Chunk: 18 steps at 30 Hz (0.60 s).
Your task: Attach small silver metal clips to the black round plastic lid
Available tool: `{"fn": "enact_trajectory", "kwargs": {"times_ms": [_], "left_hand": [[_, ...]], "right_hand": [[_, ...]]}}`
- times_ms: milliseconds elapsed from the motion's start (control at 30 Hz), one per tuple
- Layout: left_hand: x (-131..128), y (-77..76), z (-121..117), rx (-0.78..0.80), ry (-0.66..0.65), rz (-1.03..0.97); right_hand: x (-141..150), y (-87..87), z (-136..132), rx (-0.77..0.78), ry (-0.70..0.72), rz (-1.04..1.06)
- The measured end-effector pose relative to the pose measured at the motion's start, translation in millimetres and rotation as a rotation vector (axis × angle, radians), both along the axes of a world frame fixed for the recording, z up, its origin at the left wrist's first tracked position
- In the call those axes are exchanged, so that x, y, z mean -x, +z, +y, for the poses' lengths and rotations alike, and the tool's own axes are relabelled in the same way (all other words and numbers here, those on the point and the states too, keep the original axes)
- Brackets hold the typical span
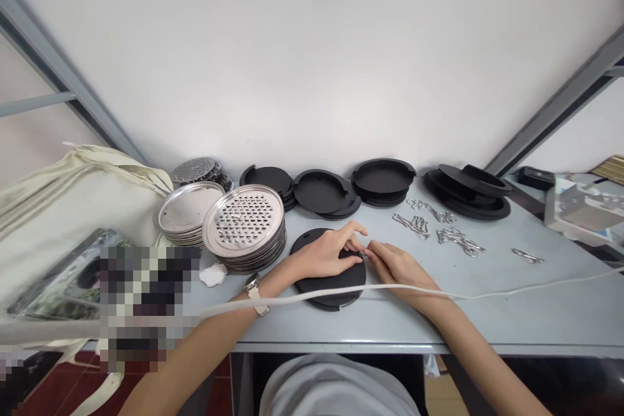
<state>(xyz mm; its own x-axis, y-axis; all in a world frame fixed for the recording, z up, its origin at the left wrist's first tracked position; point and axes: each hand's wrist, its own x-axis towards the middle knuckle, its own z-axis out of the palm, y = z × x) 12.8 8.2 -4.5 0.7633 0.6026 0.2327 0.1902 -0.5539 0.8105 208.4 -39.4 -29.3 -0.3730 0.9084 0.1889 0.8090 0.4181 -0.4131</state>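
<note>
My left hand (324, 253), with a watch (255, 292) on its wrist, lies across a black round lid (336, 283) on the table in front of me. Its fingers bend toward the lid's right edge, thumb and forefinger apart. At that same edge my right hand (394, 266) pinches a small metal piece (363, 253), mostly hidden by the fingertips. Both hands' fingertips nearly meet there. To the right lie loose bent metal wire clips (412, 225) in small heaps, with a single pair (527, 255) farther right.
Left stand stacks of metal grater discs (248, 221) and plain metal discs (188, 208). Black lids and rings (383, 179) are piled along the wall. A white cable (468, 297) crosses before my forearms. A cream bag (97, 188) is at left, a clear box (580, 208) at right.
</note>
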Motion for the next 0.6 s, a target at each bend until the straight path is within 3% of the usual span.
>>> {"fn": "enact_trajectory", "kwargs": {"times_ms": [200,600], "left_hand": [[0,-0.7,0,-0.015,0.005,-0.008],[-2,5.1,-5,-0.186,0.106,0.080]], "right_hand": [[1,0.5,1,-0.037,-0.027,0.001],[13,-0.2,3,0.051,-0.060,0.040]]}}
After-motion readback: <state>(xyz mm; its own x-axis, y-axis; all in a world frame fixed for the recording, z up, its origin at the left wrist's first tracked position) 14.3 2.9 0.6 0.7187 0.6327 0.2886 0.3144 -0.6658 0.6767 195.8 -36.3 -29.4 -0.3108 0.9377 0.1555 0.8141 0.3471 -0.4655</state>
